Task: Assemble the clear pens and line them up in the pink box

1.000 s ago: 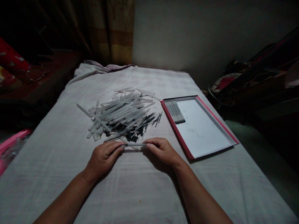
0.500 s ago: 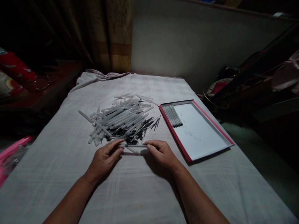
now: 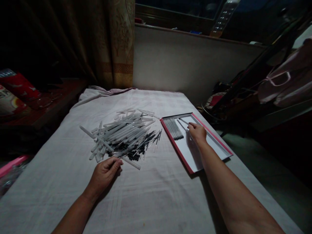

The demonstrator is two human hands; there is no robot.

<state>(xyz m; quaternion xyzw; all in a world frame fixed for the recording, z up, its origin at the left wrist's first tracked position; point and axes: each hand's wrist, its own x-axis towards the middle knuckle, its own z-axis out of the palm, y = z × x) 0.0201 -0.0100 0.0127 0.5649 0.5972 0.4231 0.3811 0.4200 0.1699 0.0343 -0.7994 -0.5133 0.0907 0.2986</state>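
A heap of clear pen barrels, black caps and thin refills lies on the white cloth in the middle. My left hand rests on the cloth at the heap's near edge, fingers curled, touching a loose barrel. My right hand is stretched over the red-edged white tray and pinches an assembled pen beside the row of finished pens at the tray's far left.
A curtain hangs behind the table. Red packets sit on a dark wooden ledge at the left. Bags and clutter crowd the right side. A pink object shows at the left edge.
Both hands held one pen between them near the heap. My right hand has carried that pen off to the tray; my left hand let go and stays by the heap. The view tilted up.
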